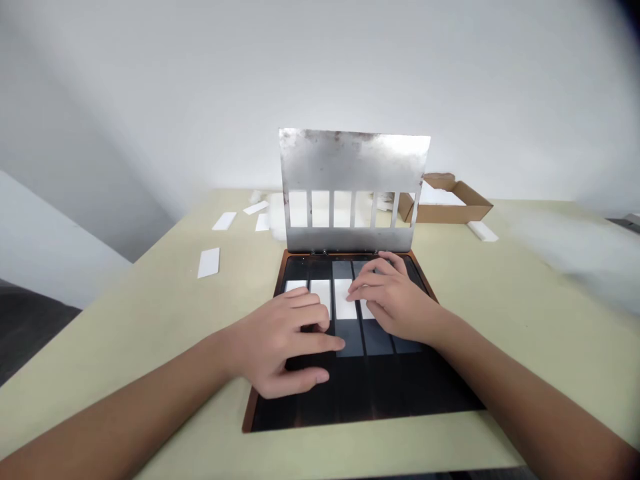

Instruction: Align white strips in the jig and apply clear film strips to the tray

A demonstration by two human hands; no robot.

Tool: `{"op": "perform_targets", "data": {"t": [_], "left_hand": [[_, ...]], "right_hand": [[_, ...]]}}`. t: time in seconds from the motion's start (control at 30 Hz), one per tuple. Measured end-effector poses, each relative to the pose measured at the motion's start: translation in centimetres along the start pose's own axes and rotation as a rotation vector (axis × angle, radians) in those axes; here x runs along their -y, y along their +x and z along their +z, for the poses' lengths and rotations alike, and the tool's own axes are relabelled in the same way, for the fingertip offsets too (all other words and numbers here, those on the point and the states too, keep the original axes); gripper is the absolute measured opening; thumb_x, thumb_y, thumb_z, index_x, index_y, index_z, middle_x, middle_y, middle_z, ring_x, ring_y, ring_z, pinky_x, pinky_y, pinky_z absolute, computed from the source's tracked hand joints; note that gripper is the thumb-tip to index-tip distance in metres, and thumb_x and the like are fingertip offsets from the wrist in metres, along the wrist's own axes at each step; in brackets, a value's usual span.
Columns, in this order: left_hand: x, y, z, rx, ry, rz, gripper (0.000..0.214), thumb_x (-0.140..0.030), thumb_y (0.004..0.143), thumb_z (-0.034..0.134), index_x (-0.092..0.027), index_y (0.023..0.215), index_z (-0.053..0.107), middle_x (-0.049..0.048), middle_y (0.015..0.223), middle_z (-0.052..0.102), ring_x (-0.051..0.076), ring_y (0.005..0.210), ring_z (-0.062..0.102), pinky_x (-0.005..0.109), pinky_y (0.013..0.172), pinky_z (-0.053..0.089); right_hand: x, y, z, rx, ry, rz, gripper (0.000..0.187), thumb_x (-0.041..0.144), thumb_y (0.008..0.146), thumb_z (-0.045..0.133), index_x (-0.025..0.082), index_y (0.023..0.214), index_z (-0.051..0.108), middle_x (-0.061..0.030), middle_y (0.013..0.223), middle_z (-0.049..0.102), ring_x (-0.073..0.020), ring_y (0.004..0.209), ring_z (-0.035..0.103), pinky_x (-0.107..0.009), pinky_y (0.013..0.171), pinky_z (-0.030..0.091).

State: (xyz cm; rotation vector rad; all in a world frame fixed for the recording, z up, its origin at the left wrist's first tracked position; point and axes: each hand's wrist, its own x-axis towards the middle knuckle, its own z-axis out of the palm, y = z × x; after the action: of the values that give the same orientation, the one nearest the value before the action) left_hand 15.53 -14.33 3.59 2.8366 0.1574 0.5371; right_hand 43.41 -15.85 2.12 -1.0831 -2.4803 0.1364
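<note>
Both bare forearms reach in from the lower corners, and the hands meet over a flat black board [400, 387] with an orange-brown rim, which lies on a pale yellow-green tabletop [165, 320]. The left hand [287, 340] lies low with its back upward, thumb and index finger stretched toward the right, the other fingers curled loosely under; nothing shows in its grasp. Its index fingertip is over a smooth dark grey rectangle [353, 340], just below the third in a row of white rectangular cards [345, 308] laid side by side across the board. The right hand [393, 300] arches over the row from the other side, wrist bent inward, fingers spread and crooked, one fingertip at the right edge of that third card; whether it pinches the card or only presses it cannot be told. The right hand partly covers the fourth card, and the left hand partly covers the first. At the board's far edge stands a dull silver metal plate [350, 160], upright, stained dark along the top and cut through by a row of tall rectangular windows. Behind it to the right sits an open brown cardboard box [453, 213] holding white flat pieces [440, 195]. Matte white loose cards [209, 263] lie scattered on the left of the tabletop.
</note>
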Motion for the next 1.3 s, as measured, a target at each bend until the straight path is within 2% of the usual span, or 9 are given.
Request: {"op": "perform_targets", "data": {"t": [0.23, 0.43, 0.53, 0.63, 0.7, 0.9, 1.03, 1.13, 1.3], "left_hand": [[-0.6, 0.4, 0.3, 0.048, 0.020, 0.017, 0.034, -0.042, 0.094, 0.067, -0.024, 0.123, 0.070, 0.0086, 0.095, 0.063, 0.023, 0.080, 0.054, 0.042, 0.075, 0.040], [-0.2, 0.3, 0.5, 0.019, 0.129, -0.018, 0.036, -0.044, 0.097, 0.068, -0.024, 0.126, 0.069, 0.0075, 0.098, 0.062, 0.023, 0.085, 0.055, 0.040, 0.081, 0.039], [0.0, 0.1, 0.5, 0.010, 0.216, -0.067, 0.037, -0.045, 0.099, 0.066, -0.022, 0.128, 0.068, 0.0081, 0.100, 0.062, 0.024, 0.088, 0.053, 0.039, 0.082, 0.038], [0.3, 0.1, 0.5, -0.014, 0.268, -0.128, 0.038, -0.043, 0.101, 0.063, -0.021, 0.131, 0.067, 0.0087, 0.101, 0.061, 0.024, 0.088, 0.050, 0.038, 0.080, 0.037], [0.5, 0.1, 0.6, -0.036, 0.290, -0.154, 0.039, -0.041, 0.102, 0.062, -0.020, 0.135, 0.065, 0.0089, 0.102, 0.060, 0.023, 0.088, 0.050, 0.038, 0.080, 0.037], [0.9, -0.2, 0.8, -0.114, 0.298, -0.209, 0.045, -0.031, 0.100, 0.063, -0.022, 0.144, 0.058, 0.0109, 0.109, 0.058, 0.023, 0.089, 0.052, 0.039, 0.081, 0.042], [0.3, -0.3, 0.0, -0.313, 0.261, -0.019, 0.030, -0.019, 0.092, 0.069, -0.016, 0.121, 0.069, 0.0106, 0.105, 0.062, 0.021, 0.084, 0.055, 0.037, 0.076, 0.044], [-0.1, 0.0, -0.3, -0.156, 0.263, 0.069, 0.022, -0.025, 0.095, 0.068, -0.014, 0.114, 0.072, 0.0091, 0.112, 0.071, 0.024, 0.093, 0.061, 0.042, 0.083, 0.042], [0.0, 0.7, 0.5, -0.007, 0.184, -0.074, 0.028, -0.031, 0.104, 0.060, -0.018, 0.126, 0.070, 0.0036, 0.130, 0.073, 0.027, 0.113, 0.061, 0.045, 0.101, 0.035]], "right_hand": [[0.2, 0.0, -0.3, 0.020, 0.027, 0.034, 0.042, 0.004, 0.088, 0.050, 0.028, 0.108, 0.077, 0.0003, 0.114, 0.078, -0.0252, 0.113, 0.059, -0.057, 0.123, 0.018], [0.6, -0.3, -0.8, 0.032, -0.003, 0.044, 0.046, 0.015, 0.089, 0.057, 0.024, 0.133, 0.067, -0.0048, 0.099, 0.076, -0.0268, 0.113, 0.058, -0.057, 0.123, 0.018], [0.9, -0.3, -1.4, 0.051, 0.025, 0.024, 0.048, 0.031, 0.091, 0.066, 0.023, 0.138, 0.064, -0.0060, 0.104, 0.075, -0.0280, 0.115, 0.057, -0.058, 0.124, 0.016], [0.9, -0.2, -1.4, 0.058, 0.047, 0.001, 0.071, 0.063, 0.088, 0.072, 0.020, 0.143, 0.060, -0.0061, 0.101, 0.075, -0.0295, 0.115, 0.057, -0.059, 0.124, 0.014], [0.8, -0.2, -0.9, 0.042, 0.021, -0.007, 0.080, 0.072, 0.085, 0.071, 0.020, 0.144, 0.059, -0.0062, 0.101, 0.075, -0.0292, 0.113, 0.057, -0.060, 0.124, 0.015], [0.6, -0.1, 0.1, 0.037, -0.059, 0.015, 0.049, 0.041, 0.101, 0.065, 0.023, 0.146, 0.057, -0.0064, 0.108, 0.076, -0.0270, 0.113, 0.057, -0.059, 0.122, 0.018], [0.7, 0.0, -0.1, 0.051, -0.066, 0.031, 0.043, 0.034, 0.103, 0.061, 0.022, 0.144, 0.058, -0.0066, 0.109, 0.076, -0.0269, 0.113, 0.057, -0.058, 0.122, 0.018], [0.6, 0.1, -0.1, 0.044, -0.062, 0.032, 0.041, 0.032, 0.104, 0.058, 0.022, 0.143, 0.058, -0.0068, 0.109, 0.076, -0.0266, 0.115, 0.057, -0.057, 0.122, 0.018], [0.4, 0.0, 0.0, 0.045, -0.043, 0.044, 0.039, 0.027, 0.104, 0.057, 0.022, 0.142, 0.059, -0.0061, 0.109, 0.075, -0.0255, 0.114, 0.057, -0.056, 0.122, 0.019]]}}
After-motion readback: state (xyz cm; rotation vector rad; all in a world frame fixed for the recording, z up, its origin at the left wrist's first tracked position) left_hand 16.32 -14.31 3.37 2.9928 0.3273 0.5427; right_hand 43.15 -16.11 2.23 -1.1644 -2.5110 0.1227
